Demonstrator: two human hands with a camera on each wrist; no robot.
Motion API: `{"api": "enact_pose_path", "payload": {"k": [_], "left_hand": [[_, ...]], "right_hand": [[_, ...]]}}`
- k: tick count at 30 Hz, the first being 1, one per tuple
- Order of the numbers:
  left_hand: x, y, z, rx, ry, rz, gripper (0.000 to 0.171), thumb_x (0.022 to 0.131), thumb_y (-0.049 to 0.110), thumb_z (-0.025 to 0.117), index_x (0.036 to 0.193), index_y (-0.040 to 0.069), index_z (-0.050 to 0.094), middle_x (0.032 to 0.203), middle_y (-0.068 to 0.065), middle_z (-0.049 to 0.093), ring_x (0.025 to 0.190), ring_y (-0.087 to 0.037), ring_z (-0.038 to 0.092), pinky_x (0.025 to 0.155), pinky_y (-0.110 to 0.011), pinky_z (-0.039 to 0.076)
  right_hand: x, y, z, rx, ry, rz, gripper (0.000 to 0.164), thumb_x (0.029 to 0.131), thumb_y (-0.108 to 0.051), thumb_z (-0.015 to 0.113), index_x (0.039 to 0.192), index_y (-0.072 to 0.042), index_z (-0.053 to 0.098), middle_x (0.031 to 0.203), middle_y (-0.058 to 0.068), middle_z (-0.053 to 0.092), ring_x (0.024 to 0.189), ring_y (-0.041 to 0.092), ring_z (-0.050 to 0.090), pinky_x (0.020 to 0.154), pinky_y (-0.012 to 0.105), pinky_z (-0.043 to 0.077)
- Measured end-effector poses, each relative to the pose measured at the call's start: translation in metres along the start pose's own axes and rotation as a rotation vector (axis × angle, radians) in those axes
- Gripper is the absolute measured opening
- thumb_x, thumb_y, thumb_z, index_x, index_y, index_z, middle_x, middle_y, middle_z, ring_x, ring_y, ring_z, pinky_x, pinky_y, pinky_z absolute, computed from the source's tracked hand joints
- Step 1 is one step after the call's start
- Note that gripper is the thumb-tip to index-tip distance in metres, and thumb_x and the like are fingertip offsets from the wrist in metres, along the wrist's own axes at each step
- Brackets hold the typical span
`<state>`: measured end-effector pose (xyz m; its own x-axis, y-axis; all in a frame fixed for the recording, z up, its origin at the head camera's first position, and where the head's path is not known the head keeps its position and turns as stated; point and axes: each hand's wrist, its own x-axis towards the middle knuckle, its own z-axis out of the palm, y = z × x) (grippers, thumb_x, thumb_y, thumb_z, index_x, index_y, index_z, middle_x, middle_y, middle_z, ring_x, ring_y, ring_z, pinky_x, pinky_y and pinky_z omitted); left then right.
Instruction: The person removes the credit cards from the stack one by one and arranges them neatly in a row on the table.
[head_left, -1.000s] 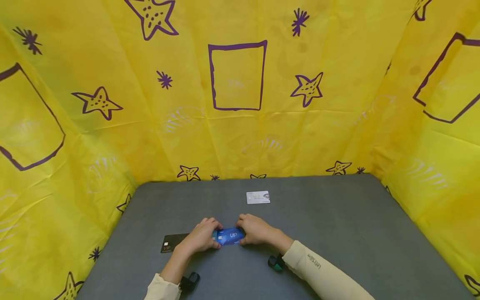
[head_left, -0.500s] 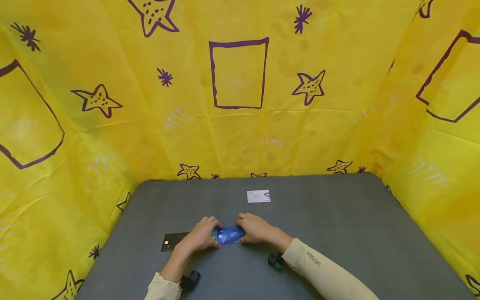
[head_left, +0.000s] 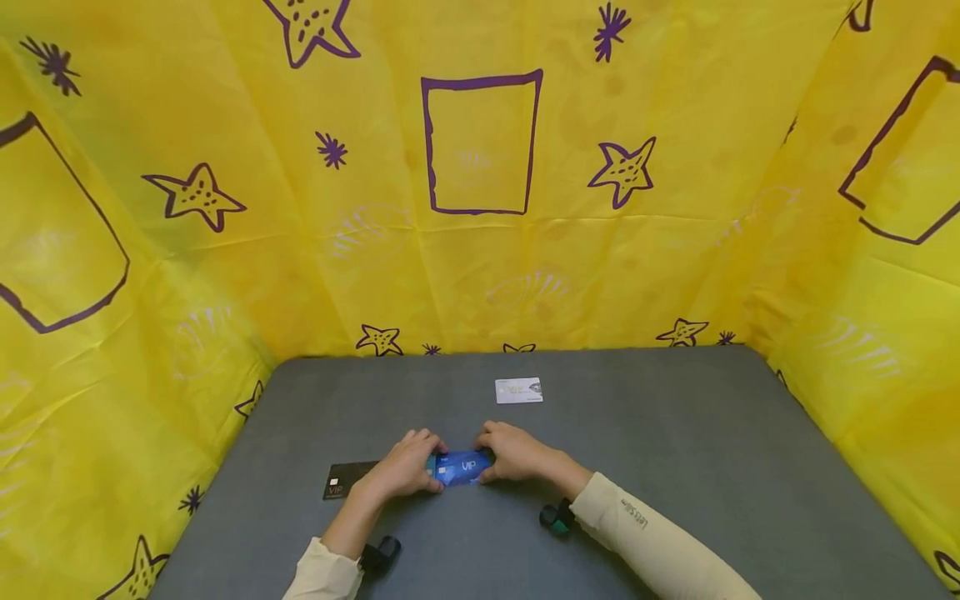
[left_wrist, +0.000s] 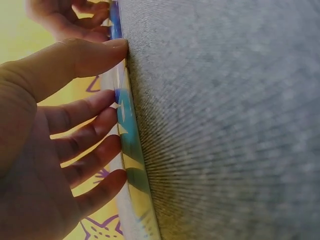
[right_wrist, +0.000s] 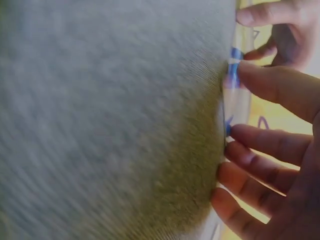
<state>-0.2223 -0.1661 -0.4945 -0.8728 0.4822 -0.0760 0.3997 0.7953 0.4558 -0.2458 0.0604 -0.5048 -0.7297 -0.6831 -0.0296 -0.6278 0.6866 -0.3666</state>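
A blue card point(head_left: 461, 468) marked VIP lies flat on the grey table point(head_left: 637, 467) in the head view. My right hand point(head_left: 516, 454) grips its right end, thumb on the near edge and fingers on the far edge. A teal card point(left_wrist: 128, 120) adjoins the blue card's left end, mostly hidden under my left hand point(head_left: 405, 467). That hand's thumb and fingers hold the teal card's edges, close to where the two cards meet. Left of it lies a black VIP card point(head_left: 347, 480), its right part covered by the left hand.
A white card point(head_left: 518, 390) lies farther back on the table. Yellow cloth point(head_left: 480, 275) with purple drawings rises behind the table and along both sides. A dark wrist device point(head_left: 382, 553) sits by the left wrist, another wrist device point(head_left: 557, 517) by the right.
The head view has shifted slightly, so the scene sits a little differently in it. Both hands keep their hold on the cards, with hardly any visible movement.
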Motion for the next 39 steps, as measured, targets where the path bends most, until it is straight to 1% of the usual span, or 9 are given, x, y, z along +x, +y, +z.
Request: {"api": "enact_pose_path", "payload": {"k": [3, 6, 9, 16, 23, 28, 33, 36, 39], "left_hand": [[0.004, -0.002, -0.003, -0.049, -0.026, -0.018, 0.046, 0.069, 0.019, 0.086, 0.107, 0.005, 0.065, 0.103, -0.007, 0.06, 0.096, -0.022, 0.05, 0.089, -0.046, 0.043], [0.012, -0.005, -0.007, -0.105, -0.04, -0.056, 0.043, 0.071, 0.018, 0.085, 0.107, 0.004, 0.066, 0.101, -0.008, 0.061, 0.096, -0.021, 0.051, 0.09, -0.045, 0.044], [0.022, -0.008, -0.009, -0.122, -0.038, -0.073, 0.037, 0.075, 0.019, 0.082, 0.106, 0.003, 0.067, 0.099, -0.007, 0.062, 0.095, -0.022, 0.054, 0.09, -0.044, 0.046], [0.052, -0.009, -0.01, -0.172, -0.006, -0.061, 0.031, 0.081, 0.018, 0.077, 0.106, 0.003, 0.067, 0.102, -0.009, 0.064, 0.096, -0.023, 0.058, 0.092, -0.045, 0.048], [0.082, -0.006, -0.005, -0.25, 0.047, -0.102, 0.041, 0.082, 0.018, 0.077, 0.117, 0.002, 0.062, 0.109, -0.012, 0.063, 0.103, -0.026, 0.058, 0.098, -0.046, 0.046], [0.101, -0.002, -0.001, -0.259, 0.061, -0.106, 0.044, 0.082, 0.019, 0.077, 0.119, 0.0, 0.062, 0.113, -0.014, 0.063, 0.105, -0.028, 0.058, 0.098, -0.046, 0.046], [0.116, 0.006, 0.005, -0.263, 0.05, -0.125, 0.046, 0.084, 0.022, 0.076, 0.122, 0.001, 0.061, 0.119, -0.015, 0.061, 0.109, -0.028, 0.056, 0.101, -0.045, 0.045], [0.124, 0.01, 0.01, -0.249, 0.056, -0.152, 0.048, 0.084, 0.024, 0.076, 0.124, 0.002, 0.061, 0.121, -0.014, 0.059, 0.112, -0.028, 0.053, 0.103, -0.045, 0.043], [0.129, 0.015, 0.015, -0.223, 0.073, -0.147, 0.05, 0.083, 0.026, 0.077, 0.124, 0.003, 0.061, 0.121, -0.015, 0.058, 0.113, -0.029, 0.051, 0.103, -0.046, 0.042]], "right_hand": [[0.001, 0.005, -0.003, 0.061, -0.009, -0.006, 0.042, 0.077, -0.031, 0.081, 0.11, -0.008, 0.071, 0.098, 0.0, 0.058, 0.088, 0.012, 0.055, 0.083, 0.028, 0.048], [0.003, 0.013, -0.006, 0.097, -0.015, 0.004, 0.039, 0.08, -0.03, 0.079, 0.111, -0.008, 0.071, 0.1, 0.001, 0.06, 0.091, 0.014, 0.058, 0.085, 0.03, 0.048], [0.003, 0.022, -0.009, 0.118, -0.004, 0.032, 0.037, 0.082, -0.028, 0.077, 0.111, -0.007, 0.071, 0.1, 0.002, 0.06, 0.094, 0.016, 0.06, 0.088, 0.033, 0.049], [0.004, 0.045, -0.022, 0.143, 0.078, 0.087, 0.029, 0.082, -0.022, 0.076, 0.105, -0.006, 0.072, 0.098, 0.004, 0.063, 0.093, 0.02, 0.062, 0.087, 0.038, 0.05], [0.007, 0.065, -0.035, 0.134, 0.157, 0.162, 0.033, 0.083, -0.019, 0.076, 0.111, -0.003, 0.07, 0.098, 0.007, 0.063, 0.089, 0.02, 0.06, 0.085, 0.04, 0.05], [0.007, 0.08, -0.042, 0.11, 0.212, 0.178, 0.036, 0.083, -0.017, 0.074, 0.113, 0.0, 0.068, 0.1, 0.012, 0.063, 0.091, 0.025, 0.06, 0.086, 0.043, 0.049], [0.01, 0.093, -0.046, 0.085, 0.233, 0.195, 0.037, 0.082, -0.017, 0.074, 0.114, 0.001, 0.068, 0.103, 0.014, 0.063, 0.091, 0.024, 0.058, 0.086, 0.041, 0.048], [0.011, 0.098, -0.047, 0.102, 0.238, 0.208, 0.039, 0.082, -0.017, 0.074, 0.114, 0.003, 0.068, 0.105, 0.016, 0.062, 0.093, 0.027, 0.057, 0.087, 0.044, 0.047], [0.011, 0.103, -0.047, 0.121, 0.241, 0.231, 0.039, 0.082, -0.017, 0.074, 0.115, 0.002, 0.067, 0.107, 0.017, 0.061, 0.094, 0.028, 0.057, 0.088, 0.045, 0.047]]}}
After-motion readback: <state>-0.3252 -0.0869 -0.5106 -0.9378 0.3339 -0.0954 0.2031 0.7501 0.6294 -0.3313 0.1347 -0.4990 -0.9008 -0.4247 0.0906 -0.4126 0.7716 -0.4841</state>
